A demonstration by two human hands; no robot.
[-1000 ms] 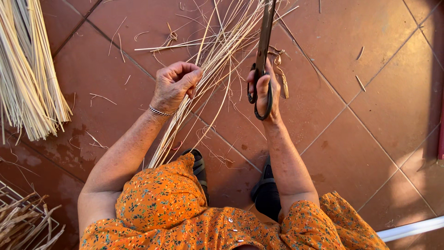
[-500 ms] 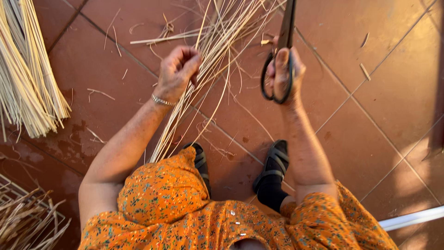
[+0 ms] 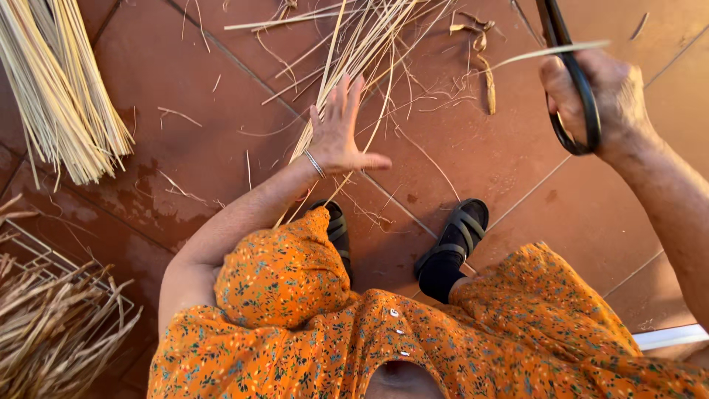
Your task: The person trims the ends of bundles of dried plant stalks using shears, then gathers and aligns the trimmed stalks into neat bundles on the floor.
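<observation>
Left hand (image 3: 340, 137) is lying open, fingers spread, on the straw bundle (image 3: 362, 66) running away up-frame, while right hand (image 3: 602, 96) is gripping dark shears (image 3: 572, 81) alongside.

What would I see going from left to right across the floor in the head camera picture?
Straw bundle → left hand, open over loose straws → black sandal → right hand holding scissors.
</observation>
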